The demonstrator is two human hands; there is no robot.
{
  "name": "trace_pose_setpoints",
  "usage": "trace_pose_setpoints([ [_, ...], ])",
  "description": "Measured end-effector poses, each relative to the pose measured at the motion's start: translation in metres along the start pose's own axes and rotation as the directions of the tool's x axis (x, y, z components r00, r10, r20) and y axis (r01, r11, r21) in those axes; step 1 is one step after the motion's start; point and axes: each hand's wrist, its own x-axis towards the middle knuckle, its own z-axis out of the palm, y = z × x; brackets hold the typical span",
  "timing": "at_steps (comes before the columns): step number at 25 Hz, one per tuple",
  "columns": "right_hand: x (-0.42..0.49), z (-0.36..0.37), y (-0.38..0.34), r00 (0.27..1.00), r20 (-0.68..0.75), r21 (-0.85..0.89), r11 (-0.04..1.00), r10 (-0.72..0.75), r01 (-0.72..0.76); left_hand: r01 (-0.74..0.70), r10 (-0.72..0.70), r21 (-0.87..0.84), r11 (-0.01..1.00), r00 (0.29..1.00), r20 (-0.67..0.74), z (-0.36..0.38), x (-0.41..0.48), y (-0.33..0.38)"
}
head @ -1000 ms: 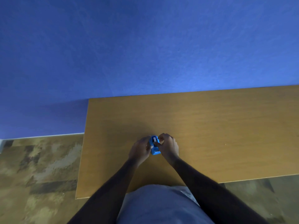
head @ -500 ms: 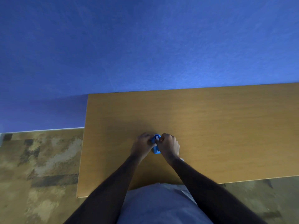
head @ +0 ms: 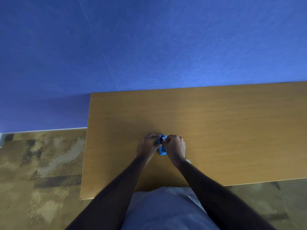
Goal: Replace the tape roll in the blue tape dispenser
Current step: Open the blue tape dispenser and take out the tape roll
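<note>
A small blue tape dispenser [head: 162,151] stands on the wooden table [head: 216,130], near its front middle. My left hand [head: 148,145] grips its left side with curled fingers. My right hand [head: 174,146] closes on its right side, fingertips at the top where a white strip of tape [head: 163,138] shows. Most of the dispenser is hidden between the two hands. A small pale object [head: 188,161] peeks out beside my right wrist; I cannot tell what it is.
The table's left edge [head: 85,146] drops to a patterned brown carpet [head: 41,163]. A blue wall [head: 149,47] rises right behind the table. My torso in a light shirt [head: 162,209] presses against the front edge.
Both hands have closed in tighter around the dispenser, covering more of it. The dispenser stays at the same spot on the table.
</note>
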Motion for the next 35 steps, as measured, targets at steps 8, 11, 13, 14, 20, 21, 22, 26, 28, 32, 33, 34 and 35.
trace_pose_setpoints([
  [8, -0.006, -0.005, 0.000, 0.999, -0.035, 0.085, 0.996, 0.028, -0.025, -0.074, 0.089, 0.134, 0.988, 0.990, -0.109, -0.008, -0.009, 0.013],
  [11, -0.010, -0.019, -0.003, 0.999, -0.039, 0.201, 0.979, 0.005, 0.003, -0.102, 0.103, 0.019, 0.995, 0.983, -0.150, -0.017, -0.011, 0.026],
  [13, -0.016, -0.038, -0.007, 1.000, -0.009, 0.353, 0.936, 0.002, 0.001, -0.157, 0.144, -0.059, 0.986, 0.973, -0.182, -0.026, -0.014, 0.033],
  [14, -0.023, -0.049, -0.008, 1.000, 0.026, 0.431, 0.902, -0.011, -0.001, -0.189, 0.167, -0.106, 0.976, 0.968, -0.187, -0.033, -0.018, 0.039],
  [20, -0.089, -0.125, -0.014, 0.987, 0.118, 0.705, 0.709, -0.108, -0.007, -0.262, 0.227, -0.387, 0.884, 0.964, -0.136, -0.088, -0.078, 0.083],
  [21, -0.100, -0.134, -0.015, 0.987, 0.104, 0.730, 0.684, -0.125, 0.010, -0.222, 0.184, -0.446, 0.867, 0.975, -0.127, -0.094, -0.089, 0.092],
  [22, -0.110, -0.142, -0.017, 0.986, 0.079, 0.745, 0.665, -0.146, 0.038, -0.153, 0.116, -0.528, 0.836, 0.988, -0.103, -0.098, -0.098, 0.102],
  [26, -0.134, -0.159, -0.026, 0.981, -0.044, 0.803, 0.577, -0.190, 0.148, 0.016, -0.085, -0.779, 0.627, 0.995, -0.047, -0.103, -0.119, 0.133],
  [28, -0.141, -0.164, -0.030, 0.979, -0.086, 0.814, 0.553, -0.186, 0.177, 0.010, -0.112, -0.822, 0.570, 0.992, -0.066, -0.102, -0.121, 0.143],
  [32, -0.144, -0.170, -0.026, 0.975, -0.131, 0.804, 0.557, -0.178, 0.210, -0.023, -0.098, -0.841, 0.541, 0.991, -0.090, -0.098, -0.126, 0.156],
  [33, -0.144, -0.172, -0.023, 0.975, -0.135, 0.804, 0.556, -0.177, 0.213, -0.033, -0.082, -0.838, 0.545, 0.992, -0.093, -0.096, -0.126, 0.158],
  [34, -0.143, -0.173, -0.020, 0.975, -0.135, 0.807, 0.551, -0.177, 0.212, -0.046, -0.062, -0.833, 0.551, 0.993, -0.096, -0.095, -0.126, 0.159],
  [35, -0.142, -0.176, -0.016, 0.976, -0.127, 0.814, 0.544, -0.177, 0.204, -0.058, -0.045, -0.827, 0.559, 0.994, -0.100, -0.092, -0.125, 0.160],
])
